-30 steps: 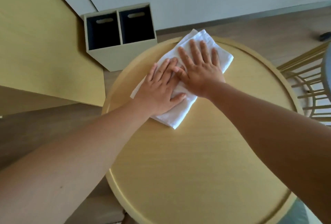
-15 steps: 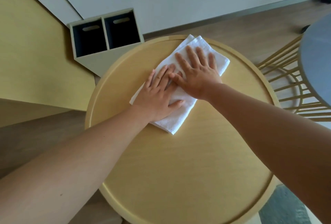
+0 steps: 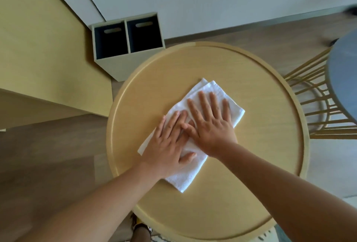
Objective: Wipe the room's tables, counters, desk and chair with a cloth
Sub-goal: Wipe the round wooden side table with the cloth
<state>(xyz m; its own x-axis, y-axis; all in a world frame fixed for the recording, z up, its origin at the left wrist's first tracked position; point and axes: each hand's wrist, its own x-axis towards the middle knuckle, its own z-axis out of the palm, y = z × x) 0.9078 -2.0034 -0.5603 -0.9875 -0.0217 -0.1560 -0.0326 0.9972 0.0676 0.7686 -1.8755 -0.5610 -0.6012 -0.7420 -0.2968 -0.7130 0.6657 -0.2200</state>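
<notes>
Pressing flat, both hands (image 3: 193,135) pin folded terry cloth (image 3: 185,178); round wooden table (image 3: 251,164).

A furnished living room: round wooden side table (image 3: 260,91), wire-frame chair (image 3: 316,106), plank floor (image 3: 48,154).

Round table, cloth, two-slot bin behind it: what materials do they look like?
Round table: pale wood or wood-look laminate, matte; faint straight grain, raised rim. Solid or veneer, cannot tell.
Cloth: white terry-like woven fabric, folded; nubby texture, soft edges, flattened under the left hand and right hand.
Two-slot bin: beige matte panels, possibly painted board; dark liners with slot handles, perhaps fabric.
</notes>
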